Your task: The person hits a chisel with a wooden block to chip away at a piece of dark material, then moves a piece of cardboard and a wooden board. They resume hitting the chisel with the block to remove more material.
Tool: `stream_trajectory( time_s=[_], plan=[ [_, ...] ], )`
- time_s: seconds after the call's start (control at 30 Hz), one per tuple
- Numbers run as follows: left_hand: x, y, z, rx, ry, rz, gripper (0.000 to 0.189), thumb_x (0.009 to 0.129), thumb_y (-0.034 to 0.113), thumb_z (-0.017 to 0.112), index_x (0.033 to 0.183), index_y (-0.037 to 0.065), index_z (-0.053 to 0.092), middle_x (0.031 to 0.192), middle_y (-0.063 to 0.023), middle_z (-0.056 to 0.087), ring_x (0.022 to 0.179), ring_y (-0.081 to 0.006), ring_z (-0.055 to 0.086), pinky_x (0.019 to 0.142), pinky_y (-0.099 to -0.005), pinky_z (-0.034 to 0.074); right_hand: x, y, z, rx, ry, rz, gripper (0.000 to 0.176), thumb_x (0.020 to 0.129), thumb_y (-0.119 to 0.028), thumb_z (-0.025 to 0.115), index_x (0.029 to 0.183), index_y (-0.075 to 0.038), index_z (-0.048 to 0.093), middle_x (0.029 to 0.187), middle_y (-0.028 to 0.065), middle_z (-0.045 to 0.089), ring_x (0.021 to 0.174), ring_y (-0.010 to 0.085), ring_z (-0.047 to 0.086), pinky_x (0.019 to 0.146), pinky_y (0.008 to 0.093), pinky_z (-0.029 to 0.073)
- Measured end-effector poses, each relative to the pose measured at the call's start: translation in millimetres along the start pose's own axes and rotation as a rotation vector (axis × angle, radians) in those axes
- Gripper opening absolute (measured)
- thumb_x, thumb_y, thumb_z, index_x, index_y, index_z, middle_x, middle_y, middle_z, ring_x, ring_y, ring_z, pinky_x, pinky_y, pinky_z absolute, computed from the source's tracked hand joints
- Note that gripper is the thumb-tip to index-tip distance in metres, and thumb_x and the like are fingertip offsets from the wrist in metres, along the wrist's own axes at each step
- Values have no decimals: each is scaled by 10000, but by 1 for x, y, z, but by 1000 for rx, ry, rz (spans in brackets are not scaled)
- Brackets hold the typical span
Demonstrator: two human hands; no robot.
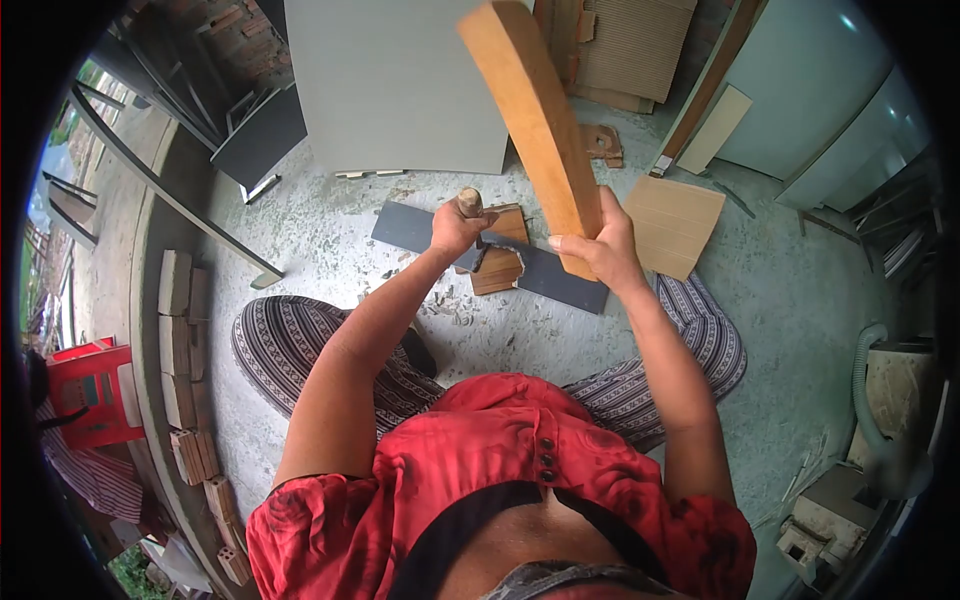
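My left hand (460,228) is closed round an upright chisel-like tool (469,200) with a round wooden handle, its lower end at the broken edge of a dark grey board. My right hand (607,245) grips the lower end of a long orange-brown wooden block (545,130), raised and tilted above the floor. The dark board (560,278) lies on the floor with a jagged notch at its middle. Beneath it, a brown wood-grained piece (497,272) shows through the notch. Small chips are scattered around.
A tan cardboard sheet (672,225) lies right of the board. A large grey panel (400,90) stands ahead. Bricks (175,345) line the left side, near a red chair (95,390). A grey hose (868,390) is at right. My crossed legs flank the board.
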State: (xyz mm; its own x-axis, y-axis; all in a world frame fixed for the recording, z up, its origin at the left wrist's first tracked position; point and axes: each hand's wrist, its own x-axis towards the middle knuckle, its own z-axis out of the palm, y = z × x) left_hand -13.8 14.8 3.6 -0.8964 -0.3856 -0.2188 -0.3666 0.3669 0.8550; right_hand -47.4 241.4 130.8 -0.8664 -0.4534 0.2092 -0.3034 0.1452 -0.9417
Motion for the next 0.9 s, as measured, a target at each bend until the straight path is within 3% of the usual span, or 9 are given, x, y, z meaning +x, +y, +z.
stream_trajectory(
  time_s=[0.17,0.23,0.3,0.4,0.57,0.63,0.7,0.77,0.9],
  plan=[
    [0,-2,8,38,-2,14,331,663,244,774,891,41,644,826,-112,681,769,-247,651,742,-344,501,-15,-13,-11,-405,-55,-73,498,598,-144,708,1007,-45,442,773,193,617,753,389,620,657,424,486],
    [2,-12,12,3,7,60,341,666,219,767,940,50,653,863,-121,686,823,-250,658,766,-347,500,-23,6,-12,-859,-389,247,520,582,-153,732,1002,-31,452,810,183,603,755,345,619,688,366,478],
    [10,-27,19,-34,-25,89,349,667,214,766,959,59,656,878,-121,687,840,-247,659,772,-346,500,-26,16,-11,-769,-315,209,546,550,-174,738,995,-32,456,811,206,598,734,401,596,685,392,476],
    [5,-26,20,-81,-37,99,349,667,211,766,968,70,660,892,-115,689,851,-240,661,774,-343,500,-20,-19,-10,-636,-289,251,529,570,-147,743,1009,-26,475,795,151,606,732,302,614,688,349,476],
    [1,-9,12,-48,-16,27,336,665,220,768,948,73,664,889,-102,692,844,-231,662,763,-334,500,-17,-43,-1,-48,-27,-92,510,605,-180,742,998,-17,461,756,140,598,732,205,615,699,300,481],
    [0,-6,10,-27,-21,13,324,663,234,770,917,67,657,862,-94,691,814,-222,659,749,-329,498,-19,-24,0,-47,-24,-101,495,605,-159,733,993,-14,461,758,159,606,743,237,630,697,325,488],
    [4,-11,10,-68,-36,30,319,663,241,771,899,64,653,846,-89,689,796,-217,654,743,-327,498,-23,-1,-6,-678,-243,145,492,590,-148,733,980,-14,464,760,179,611,760,267,639,696,343,490],
    [5,-17,14,-112,-60,47,314,662,248,771,882,61,648,830,-85,686,778,-211,650,737,-324,497,-25,13,-6,-849,-321,201,509,562,-133,739,974,-16,464,752,202,608,760,300,638,688,358,490],
    [3,-8,9,-90,-2,26,286,663,242,759,844,56,638,799,-75,679,738,-205,642,714,-323,496,-20,-2,-7,-168,-226,226,585,579,-169,762,1059,-9,468,822,142,623,812,232,631,728,320,486]
  ],
)
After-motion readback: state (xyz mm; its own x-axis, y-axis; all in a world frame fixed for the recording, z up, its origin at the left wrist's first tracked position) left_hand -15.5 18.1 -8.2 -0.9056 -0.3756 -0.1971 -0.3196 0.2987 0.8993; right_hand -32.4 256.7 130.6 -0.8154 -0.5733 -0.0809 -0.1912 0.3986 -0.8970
